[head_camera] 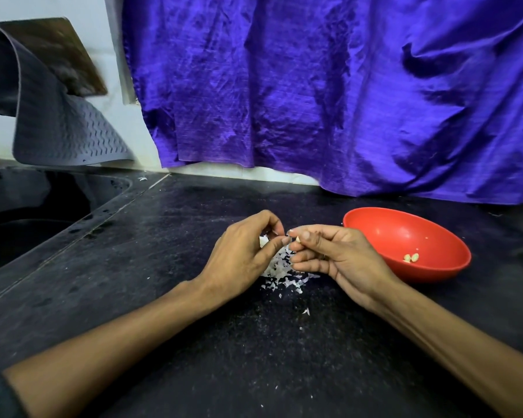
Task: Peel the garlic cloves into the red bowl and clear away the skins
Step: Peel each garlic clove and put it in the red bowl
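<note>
Shiny red plastic bowl [375, 233] sits upright, few pale peeled garlic cloves [411, 257] inside; papery white skins [284, 276] piled just left.

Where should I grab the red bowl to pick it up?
Probably by the near rim of the round red plastic bowl, coming from above, thumb outside and fingers just inside. Its sides are smooth and curved, so the thin rim is the only real edge. It sits tilted, so keep it level for the peeled garlic cloves.

Garlic clove [298, 238]: only a pale tip showed — the rest was hidden in the right hand [332, 254].
Skin pile [280, 267]: partly covered by the left hand [242, 254].
Sink [27, 218]: cut off by the left edge.
</note>
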Action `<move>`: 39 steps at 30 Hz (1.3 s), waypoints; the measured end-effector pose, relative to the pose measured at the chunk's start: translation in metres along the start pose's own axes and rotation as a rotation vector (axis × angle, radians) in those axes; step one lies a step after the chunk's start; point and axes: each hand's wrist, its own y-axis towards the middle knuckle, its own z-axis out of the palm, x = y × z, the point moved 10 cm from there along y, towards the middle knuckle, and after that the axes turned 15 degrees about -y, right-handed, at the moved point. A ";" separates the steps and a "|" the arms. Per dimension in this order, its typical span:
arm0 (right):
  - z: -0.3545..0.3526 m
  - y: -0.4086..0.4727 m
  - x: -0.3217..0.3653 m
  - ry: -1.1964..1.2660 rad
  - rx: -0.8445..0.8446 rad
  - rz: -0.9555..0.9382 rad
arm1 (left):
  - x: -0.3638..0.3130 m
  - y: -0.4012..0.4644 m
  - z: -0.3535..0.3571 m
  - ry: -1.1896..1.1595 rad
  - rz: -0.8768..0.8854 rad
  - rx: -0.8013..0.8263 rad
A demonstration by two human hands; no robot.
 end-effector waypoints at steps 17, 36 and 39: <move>-0.001 0.004 -0.003 -0.005 0.024 -0.016 | 0.010 0.004 -0.010 0.044 -0.023 -0.068; -0.002 -0.020 0.049 -1.016 -0.284 -0.673 | 0.008 0.001 -0.020 0.322 -0.136 -0.067; -0.004 -0.022 0.049 -1.072 -0.291 -0.686 | 0.001 -0.001 -0.023 0.300 -0.112 -0.093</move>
